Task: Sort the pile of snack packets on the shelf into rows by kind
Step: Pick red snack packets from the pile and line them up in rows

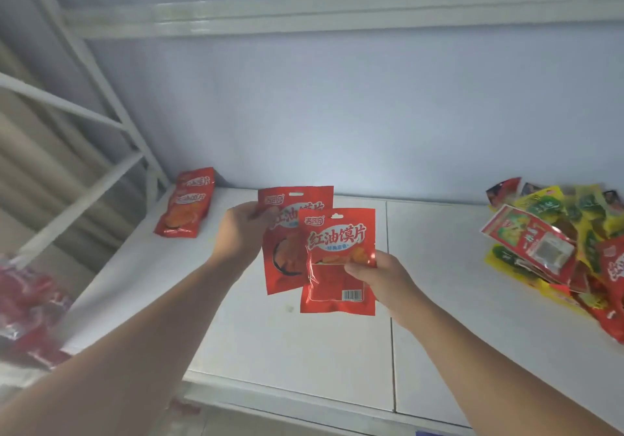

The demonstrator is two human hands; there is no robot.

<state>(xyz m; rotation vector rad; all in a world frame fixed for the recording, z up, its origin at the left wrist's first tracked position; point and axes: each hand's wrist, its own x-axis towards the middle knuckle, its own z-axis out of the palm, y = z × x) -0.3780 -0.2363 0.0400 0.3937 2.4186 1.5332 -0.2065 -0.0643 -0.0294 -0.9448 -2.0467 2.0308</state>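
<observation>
My left hand (240, 229) pinches the upper left corner of a red snack packet (285, 260) held upright above the white shelf (290, 344). My right hand (381, 280) grips a second red packet (339, 233) of the same kind by its right side, overlapping the first one in front. Two red packets of that kind (187, 204) lie stacked at the shelf's back left corner. A mixed pile of yellow, green and red packets (560, 243) sits at the right end of the shelf.
A white metal shelf frame (101, 98) rises on the left, and another shelf board (337, 13) runs overhead. A blurred heap of red packets (27, 314) shows at the lower left, beyond the shelf's edge. A pale wall stands behind.
</observation>
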